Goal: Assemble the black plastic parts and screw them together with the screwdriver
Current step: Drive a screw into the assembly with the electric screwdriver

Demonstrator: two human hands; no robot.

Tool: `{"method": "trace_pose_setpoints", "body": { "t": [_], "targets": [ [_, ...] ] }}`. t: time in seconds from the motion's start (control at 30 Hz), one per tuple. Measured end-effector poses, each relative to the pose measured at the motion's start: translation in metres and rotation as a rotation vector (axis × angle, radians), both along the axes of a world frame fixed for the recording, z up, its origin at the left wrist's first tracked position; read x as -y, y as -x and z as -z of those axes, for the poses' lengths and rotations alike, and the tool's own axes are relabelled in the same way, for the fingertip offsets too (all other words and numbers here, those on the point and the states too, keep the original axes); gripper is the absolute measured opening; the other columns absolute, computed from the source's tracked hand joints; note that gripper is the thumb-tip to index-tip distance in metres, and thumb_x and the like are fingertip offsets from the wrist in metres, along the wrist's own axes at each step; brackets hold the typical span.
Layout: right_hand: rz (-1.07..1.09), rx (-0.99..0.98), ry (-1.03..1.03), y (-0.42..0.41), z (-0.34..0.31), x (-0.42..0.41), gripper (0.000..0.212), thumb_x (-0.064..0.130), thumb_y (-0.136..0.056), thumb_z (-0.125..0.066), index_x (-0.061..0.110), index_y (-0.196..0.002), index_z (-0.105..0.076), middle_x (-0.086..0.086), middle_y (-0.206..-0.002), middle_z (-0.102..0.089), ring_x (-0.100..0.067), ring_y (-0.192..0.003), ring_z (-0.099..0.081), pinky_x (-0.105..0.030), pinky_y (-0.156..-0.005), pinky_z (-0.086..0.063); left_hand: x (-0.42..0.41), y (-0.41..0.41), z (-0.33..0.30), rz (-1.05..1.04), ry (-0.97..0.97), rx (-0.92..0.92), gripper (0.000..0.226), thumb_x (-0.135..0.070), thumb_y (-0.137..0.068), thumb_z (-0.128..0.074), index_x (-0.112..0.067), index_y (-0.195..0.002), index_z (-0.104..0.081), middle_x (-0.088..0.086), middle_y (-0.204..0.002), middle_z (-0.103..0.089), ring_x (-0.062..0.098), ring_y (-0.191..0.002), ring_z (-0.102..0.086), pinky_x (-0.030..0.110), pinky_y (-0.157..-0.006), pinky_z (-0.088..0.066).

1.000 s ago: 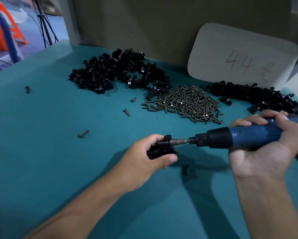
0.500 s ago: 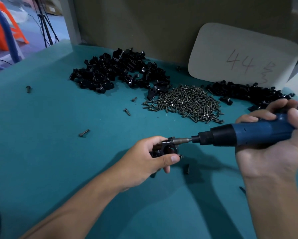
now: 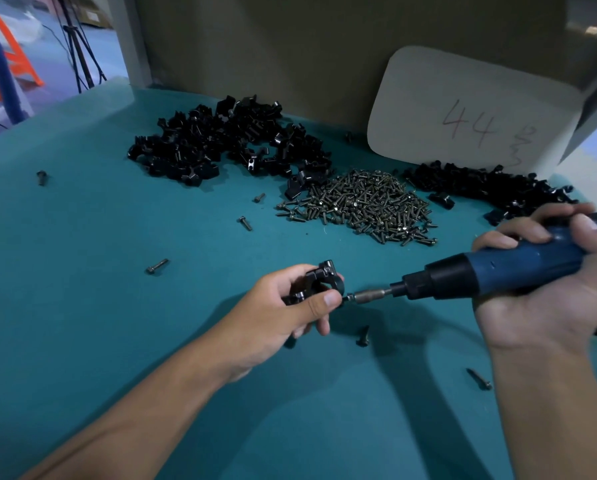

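My left hand [image 3: 276, 306] grips a small black plastic assembly [image 3: 319, 280] above the teal table [image 3: 82, 306], thumb pressed on its lower front. My right hand [image 3: 549, 282] is wrapped around a blue electric screwdriver [image 3: 491, 275] held nearly level, pointing left. Its metal bit [image 3: 368, 295] touches the lower right side of the assembly, just by my thumb tip. A heap of screws [image 3: 359, 206] lies behind, with one pile of black parts [image 3: 228, 143] at the back left and another pile of black parts [image 3: 491, 188] at the back right.
Loose screws lie scattered: a screw [image 3: 157, 266] at the left, another screw [image 3: 363, 336] under the screwdriver, a third screw [image 3: 479, 378] near my right forearm. A grey card [image 3: 463, 109] marked 44 leans on the back wall. The table's left edge drops off near an orange chair [image 3: 10, 53].
The assembly has been turned in my left hand and lifted slightly. The screwdriver bit has shifted from the upper screw spot down to the lower right side of the part.
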State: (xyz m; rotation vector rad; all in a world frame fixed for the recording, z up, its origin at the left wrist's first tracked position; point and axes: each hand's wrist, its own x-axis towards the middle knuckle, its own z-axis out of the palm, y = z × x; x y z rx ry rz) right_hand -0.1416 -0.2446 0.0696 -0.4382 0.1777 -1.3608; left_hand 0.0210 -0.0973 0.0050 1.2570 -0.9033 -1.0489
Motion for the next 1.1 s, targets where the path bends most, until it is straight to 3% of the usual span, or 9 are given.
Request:
{"method": "trace_pose_setpoints", "body": {
  "t": [0.23,0.5,0.63,0.9,1.1],
  "targets": [
    [-0.122,-0.084,0.063,0.014,-0.014,0.010,0.014,0.017,-0.090,-0.052,0.028,-0.085,-0.060,0.011,-0.082,-0.062,-0.004,-0.060,-0.050,-0.021,-0.058,-0.041,-0.001,0.001,-0.002,0.021,-0.014,0.022,0.035,-0.039,-0.085,-0.067,-0.021,-0.115,-0.066,0.002,-0.073,-0.069,0.011,-0.060,-0.049,0.014,-0.058,-0.042],
    [-0.159,-0.109,0.053,0.008,-0.013,0.007,0.020,0.020,-0.098,-0.042,0.028,-0.088,-0.057,0.011,-0.082,-0.058,-0.003,-0.062,-0.047,-0.020,-0.059,-0.041,-0.002,-0.002,0.001,0.054,-0.001,-0.045,0.028,-0.030,-0.088,-0.073,-0.018,-0.113,-0.068,0.005,-0.076,-0.070,0.015,-0.070,-0.060,0.022,-0.065,-0.049],
    [-0.156,-0.093,0.095,0.007,-0.016,0.004,0.020,0.020,-0.097,-0.042,0.028,-0.086,-0.056,0.011,-0.079,-0.056,-0.003,-0.062,-0.046,-0.020,-0.059,-0.041,-0.003,-0.002,0.001,0.085,0.017,-0.071,0.026,-0.026,-0.087,-0.068,-0.015,-0.110,-0.067,0.004,-0.073,-0.067,0.012,-0.066,-0.059,0.015,-0.060,-0.046],
    [-0.144,-0.096,0.116,0.005,-0.016,0.001,0.018,0.018,-0.096,-0.042,0.027,-0.087,-0.054,0.010,-0.079,-0.055,-0.003,-0.063,-0.045,-0.020,-0.058,-0.041,-0.003,-0.003,0.002,0.111,0.006,-0.096,0.026,-0.048,-0.077,-0.072,-0.035,-0.100,-0.073,0.003,-0.074,-0.065,0.013,-0.067,-0.052,0.019,-0.062,-0.041],
    [-0.136,-0.102,0.111,0.003,-0.014,0.000,0.013,0.018,-0.093,-0.046,0.027,-0.088,-0.055,0.010,-0.079,-0.056,-0.004,-0.062,-0.047,-0.021,-0.059,-0.041,-0.003,-0.002,0.002,0.048,-0.005,-0.097,0.031,-0.051,-0.085,-0.068,-0.027,-0.104,-0.073,0.006,-0.073,-0.066,0.019,-0.069,-0.046,0.029,-0.063,-0.036]
  ]
}}
